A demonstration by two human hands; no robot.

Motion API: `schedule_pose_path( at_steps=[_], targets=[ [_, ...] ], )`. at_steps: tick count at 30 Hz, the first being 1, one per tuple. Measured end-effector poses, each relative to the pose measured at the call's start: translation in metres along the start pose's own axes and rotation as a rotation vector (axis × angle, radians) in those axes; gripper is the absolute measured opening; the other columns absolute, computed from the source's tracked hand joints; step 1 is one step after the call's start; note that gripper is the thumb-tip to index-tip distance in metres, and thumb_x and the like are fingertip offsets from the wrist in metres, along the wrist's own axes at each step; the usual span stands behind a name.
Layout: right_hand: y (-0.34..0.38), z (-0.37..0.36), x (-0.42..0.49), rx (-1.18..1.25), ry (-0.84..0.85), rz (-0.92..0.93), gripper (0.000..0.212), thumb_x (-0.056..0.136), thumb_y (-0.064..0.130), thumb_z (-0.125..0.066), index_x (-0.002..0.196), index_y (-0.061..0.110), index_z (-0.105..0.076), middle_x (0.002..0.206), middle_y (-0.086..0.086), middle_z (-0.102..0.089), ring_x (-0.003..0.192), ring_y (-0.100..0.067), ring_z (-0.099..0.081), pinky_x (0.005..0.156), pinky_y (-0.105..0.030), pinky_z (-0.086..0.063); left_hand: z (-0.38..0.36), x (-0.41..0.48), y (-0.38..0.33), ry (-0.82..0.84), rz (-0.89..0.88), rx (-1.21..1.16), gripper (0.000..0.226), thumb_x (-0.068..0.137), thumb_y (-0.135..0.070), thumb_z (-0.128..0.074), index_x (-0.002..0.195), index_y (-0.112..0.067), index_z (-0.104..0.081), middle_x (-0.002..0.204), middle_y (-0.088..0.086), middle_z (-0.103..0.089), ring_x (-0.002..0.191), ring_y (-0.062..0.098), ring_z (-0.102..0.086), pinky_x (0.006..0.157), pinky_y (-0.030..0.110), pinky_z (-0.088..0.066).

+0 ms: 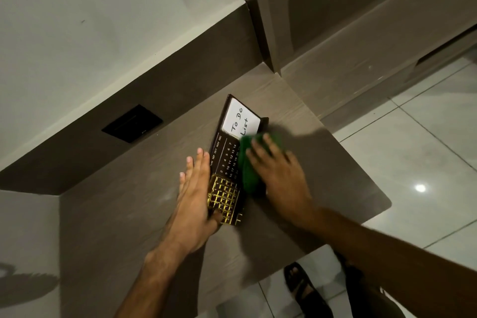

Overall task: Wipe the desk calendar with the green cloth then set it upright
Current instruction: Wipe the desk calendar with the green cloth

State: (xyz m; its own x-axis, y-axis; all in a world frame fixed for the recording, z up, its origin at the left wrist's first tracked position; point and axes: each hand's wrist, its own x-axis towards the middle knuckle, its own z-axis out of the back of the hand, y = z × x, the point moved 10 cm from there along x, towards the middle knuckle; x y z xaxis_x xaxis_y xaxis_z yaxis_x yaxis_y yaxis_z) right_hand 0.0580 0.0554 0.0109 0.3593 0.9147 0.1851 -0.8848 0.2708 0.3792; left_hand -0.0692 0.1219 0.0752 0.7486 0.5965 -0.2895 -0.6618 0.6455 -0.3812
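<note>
Head view, single frame. The desk calendar (233,162) lies flat, face up, on the brown desk (124,214) near the centre of the frame, its long axis running from lower centre toward the upper right. Visible on its face: a white "To Do List" card (240,119) at the far end, printed month and date markings in the middle, a gold grid slider (223,197) at the near end. The left hand (195,204) rests along the calendar's left edge, fingers extended and flat, thumb laid on the gold grid — it steadies the calendar and does not grip it. The right hand (277,175) presses the green cloth (249,164) down onto the calendar's right side, fingers spread open over the cloth, which is pinned under the palm and fingers and not bunched in a fist. The cloth covers the right-hand date columns and reaches just to the lower corner of the white card; hand and cloth are motion-blurred, so a stroke appears to be in progress. Judgement on progress: the wiping stage is under way, not finished — whether the uncovered left part and the card have been cleaned cannot be told from this view. Standing the calendar upright is not yet done; it lies flat. In the lower right of the frame, a sandalled foot (300,284) on the pale tiled floor (426,162).
</note>
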Motion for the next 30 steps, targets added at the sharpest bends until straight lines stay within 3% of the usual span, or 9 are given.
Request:
schedule_pose_path(
  at_steps=[3, 5, 9, 13, 19, 23, 26, 28, 30],
  targets=[
    [-0.059, 0.030, 0.053, 0.039, -0.065, -0.335, 0.086, 0.077, 0.009, -0.067, 0.152, 0.012, -0.023, 0.161, -0.011, -0.018, 0.147, -0.032, -0.013, 0.106, -0.052, -0.035, 0.000, 0.000, 0.001, 0.005, 0.006, 0.001, 0.125, 0.076, -0.002, -0.077, 0.155, -0.026, 0.017, 0.161, -0.013, 0.024, 0.152, 0.012, 0.025, 0.120, 0.030, 0.020],
    [-0.070, 0.037, 0.067, 0.047, -0.082, -0.416, 0.090, 0.078, 0.012, -0.068, 0.153, 0.012, -0.017, 0.161, -0.012, -0.014, 0.147, -0.032, -0.012, 0.107, -0.053, -0.034, 0.000, 0.000, 0.000, 0.000, 0.004, -0.002, 0.125, 0.076, -0.003, -0.077, 0.155, -0.026, 0.017, 0.162, -0.012, 0.024, 0.152, 0.012, 0.025, 0.118, 0.028, 0.021],
    [-0.014, -0.004, 0.014, 0.029, 0.055, -0.187, 0.102, 0.073, 0.019, -0.073, 0.154, 0.015, -0.012, 0.163, -0.012, -0.007, 0.148, -0.031, -0.003, 0.111, -0.054, -0.027, 0.000, 0.001, 0.001, -0.016, -0.001, -0.001, 0.125, 0.076, 0.000, -0.076, 0.155, -0.027, 0.018, 0.163, -0.012, 0.025, 0.152, 0.011, 0.026, 0.113, 0.019, 0.025],
    [0.012, -0.020, -0.022, 0.014, 0.093, -0.008, 0.104, 0.066, 0.027, -0.082, 0.152, 0.015, -0.023, 0.160, -0.010, -0.020, 0.146, -0.030, -0.018, 0.103, -0.052, -0.037, 0.000, 0.001, 0.002, -0.024, -0.002, 0.006, 0.126, 0.076, -0.001, -0.077, 0.155, -0.026, 0.017, 0.162, -0.012, 0.026, 0.152, 0.012, 0.026, 0.115, 0.024, 0.024],
    [-0.087, 0.050, 0.048, 0.204, -0.233, -0.562, 0.092, 0.076, -0.003, -0.065, 0.153, 0.010, -0.017, 0.162, -0.012, -0.013, 0.148, -0.030, -0.010, 0.112, -0.052, -0.026, -0.001, 0.002, 0.003, -0.002, 0.000, 0.006, 0.126, 0.076, -0.004, -0.077, 0.155, -0.027, 0.019, 0.161, -0.013, 0.026, 0.151, 0.011, 0.027, 0.117, 0.028, 0.022],
    [-0.032, 0.016, 0.022, 0.118, -0.039, -0.267, 0.096, 0.075, 0.009, -0.068, 0.154, 0.015, -0.014, 0.163, -0.010, -0.006, 0.148, -0.031, -0.002, 0.110, -0.057, -0.026, -0.002, 0.003, 0.003, -0.010, -0.007, 0.011, 0.128, 0.075, -0.005, -0.078, 0.155, -0.028, 0.019, 0.161, -0.014, 0.027, 0.151, 0.011, 0.027, 0.114, 0.021, 0.025],
    [0.018, -0.022, -0.026, 0.058, 0.114, -0.013, 0.100, 0.069, 0.024, -0.076, 0.152, 0.015, -0.022, 0.161, -0.010, -0.017, 0.147, -0.031, -0.014, 0.106, -0.055, -0.034, -0.003, 0.002, 0.004, -0.015, -0.015, 0.013, 0.129, 0.075, -0.008, -0.080, 0.154, -0.030, 0.020, 0.161, -0.014, 0.027, 0.151, 0.009, 0.029, 0.110, 0.014, 0.027],
    [0.003, -0.021, -0.015, 0.000, 0.091, -0.017, 0.098, 0.068, 0.024, -0.079, 0.150, 0.014, -0.028, 0.160, -0.010, -0.023, 0.146, -0.031, -0.019, 0.102, -0.053, -0.036, -0.003, 0.002, 0.004, -0.019, -0.021, 0.017, 0.129, 0.075, -0.006, -0.079, 0.154, -0.030, 0.020, 0.161, -0.015, 0.027, 0.151, 0.009, 0.028, 0.110, 0.013, 0.027],
    [-0.036, -0.007, 0.021, -0.031, 0.039, -0.183, 0.100, 0.070, 0.025, -0.078, 0.152, 0.012, -0.022, 0.161, -0.012, -0.016, 0.147, -0.032, -0.012, 0.104, -0.055, -0.032, -0.004, 0.002, 0.005, -0.004, -0.018, 0.017, 0.129, 0.075, -0.004, -0.077, 0.154, -0.032, 0.021, 0.161, -0.015, 0.027, 0.151, 0.009, 0.027, 0.110, 0.014, 0.027]
  ],
)
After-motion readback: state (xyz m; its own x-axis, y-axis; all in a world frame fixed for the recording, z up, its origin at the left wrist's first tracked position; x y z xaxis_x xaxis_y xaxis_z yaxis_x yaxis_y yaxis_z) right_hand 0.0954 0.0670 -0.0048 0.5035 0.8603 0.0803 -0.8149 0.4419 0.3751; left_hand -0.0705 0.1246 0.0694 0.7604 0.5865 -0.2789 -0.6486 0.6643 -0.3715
